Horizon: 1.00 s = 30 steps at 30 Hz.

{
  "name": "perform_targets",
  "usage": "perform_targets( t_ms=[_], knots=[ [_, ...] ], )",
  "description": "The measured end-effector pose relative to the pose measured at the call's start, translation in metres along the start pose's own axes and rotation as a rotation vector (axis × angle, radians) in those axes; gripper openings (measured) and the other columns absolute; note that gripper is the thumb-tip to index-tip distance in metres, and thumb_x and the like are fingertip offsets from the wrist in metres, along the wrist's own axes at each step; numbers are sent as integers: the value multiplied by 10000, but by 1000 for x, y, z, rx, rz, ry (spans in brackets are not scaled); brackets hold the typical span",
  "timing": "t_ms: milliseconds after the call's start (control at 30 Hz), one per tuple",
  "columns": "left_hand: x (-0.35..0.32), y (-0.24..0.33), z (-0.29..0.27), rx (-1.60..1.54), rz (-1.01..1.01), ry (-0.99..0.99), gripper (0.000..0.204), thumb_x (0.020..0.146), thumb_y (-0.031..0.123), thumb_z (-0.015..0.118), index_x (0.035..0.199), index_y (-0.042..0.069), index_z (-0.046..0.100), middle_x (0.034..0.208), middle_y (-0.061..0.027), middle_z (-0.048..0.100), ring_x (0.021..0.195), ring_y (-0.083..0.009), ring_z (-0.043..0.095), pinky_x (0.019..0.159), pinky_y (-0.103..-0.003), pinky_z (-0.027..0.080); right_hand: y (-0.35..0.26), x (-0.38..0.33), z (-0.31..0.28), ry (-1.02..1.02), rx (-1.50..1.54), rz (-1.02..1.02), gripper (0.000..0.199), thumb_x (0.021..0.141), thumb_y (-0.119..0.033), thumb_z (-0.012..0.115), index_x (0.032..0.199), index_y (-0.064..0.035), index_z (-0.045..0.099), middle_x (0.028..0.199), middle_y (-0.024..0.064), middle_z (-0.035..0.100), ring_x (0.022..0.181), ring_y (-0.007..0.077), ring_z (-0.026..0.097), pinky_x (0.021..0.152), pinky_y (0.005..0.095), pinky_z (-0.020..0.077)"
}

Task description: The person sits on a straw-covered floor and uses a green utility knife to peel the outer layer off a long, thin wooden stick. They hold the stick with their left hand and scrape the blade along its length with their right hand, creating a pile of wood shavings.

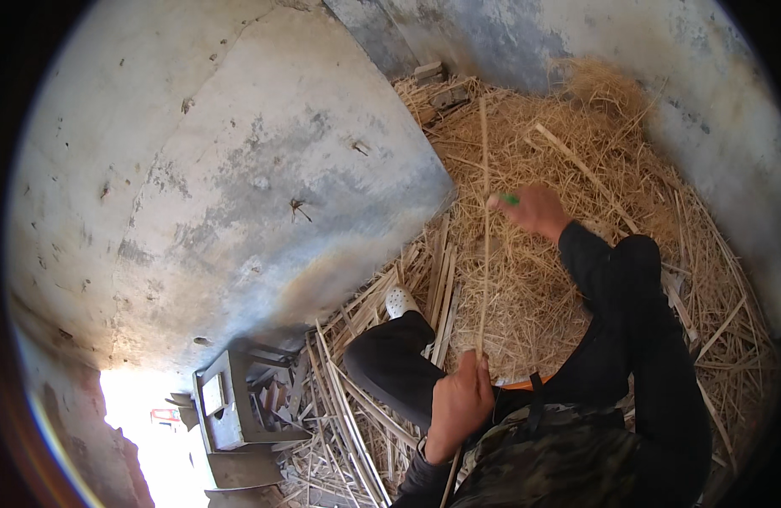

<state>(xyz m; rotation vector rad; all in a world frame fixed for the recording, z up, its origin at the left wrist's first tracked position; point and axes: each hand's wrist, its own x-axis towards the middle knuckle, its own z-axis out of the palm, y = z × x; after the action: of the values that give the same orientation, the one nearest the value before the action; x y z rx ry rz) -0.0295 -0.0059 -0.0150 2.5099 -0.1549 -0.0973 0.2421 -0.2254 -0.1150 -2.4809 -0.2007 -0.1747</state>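
A long thin strip of split bamboo or cane (484, 279) runs from near my lap away toward the far heap of shavings. My left hand (462, 405) is closed around its near part, thumb on top, and the tail end passes below the fist. Farther out, my right hand (539, 212) is closed beside the strip, fingertips at it. A small green thing (510, 199) shows at those fingers. It looks like a handle, but its kind is too small and blurred to tell. Whether the right fingers also pinch the strip is hidden.
Curly shavings (551, 279) cover the floor around my bent legs. Split lengths (348, 423) lie at the left, others (712, 296) along the right wall. A jutting plastered wall (323, 169) stands left of the strip. A worn wooden frame (230, 406) sits by the bright doorway (149, 423).
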Motion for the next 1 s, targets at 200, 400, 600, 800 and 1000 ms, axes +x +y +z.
perform_targets(
  t_ms=[200, 400, 600, 800, 1000],
  knots=[
    [-2, 2, 6, -205, 67, 4, 143, 971, 148, 467, 1023, 29, 528, 539, -163, 512, 499, -366, 564, 474, -444, 421, 34, 35, -43, 86, -41, -128, 769, 796, -859, 311, 478, -161, 368, 457, -59, 244, 375, 106, 226, 345, 311, 159],
    [24, -14, -4, -388, -55, 33, 204, 1000, 183, 432, 1016, 19, 552, 639, -176, 519, 620, -331, 577, 565, -383, 417, -73, -76, 2, -167, -38, -670, 813, 712, -858, 475, 491, -80, 564, 430, 87, 443, 363, 242, 453, 374, 371, 356],
    [39, -7, -4, -296, 27, 155, 158, 981, 144, 469, 974, 0, 534, 609, -233, 525, 599, -452, 561, 485, -477, 397, -60, -48, 6, 78, -50, -653, 830, 704, -882, 443, 472, -91, 542, 377, 69, 394, 325, 215, 439, 351, 346, 329],
    [18, 3, -7, -254, 12, 99, 129, 969, 134, 491, 946, 8, 509, 619, -228, 548, 611, -452, 567, 479, -490, 407, -30, 2, -11, -13, -216, -167, 805, 769, -840, 405, 472, -98, 506, 383, 37, 384, 341, 172, 424, 345, 325, 299],
    [19, -8, -12, -161, 47, 159, 99, 955, 111, 485, 959, 17, 517, 606, -212, 557, 571, -433, 572, 467, -498, 420, -77, -69, 2, 97, -10, -724, 788, 749, -853, 422, 461, -125, 508, 391, 23, 365, 341, 159, 406, 365, 341, 335]
  ],
)
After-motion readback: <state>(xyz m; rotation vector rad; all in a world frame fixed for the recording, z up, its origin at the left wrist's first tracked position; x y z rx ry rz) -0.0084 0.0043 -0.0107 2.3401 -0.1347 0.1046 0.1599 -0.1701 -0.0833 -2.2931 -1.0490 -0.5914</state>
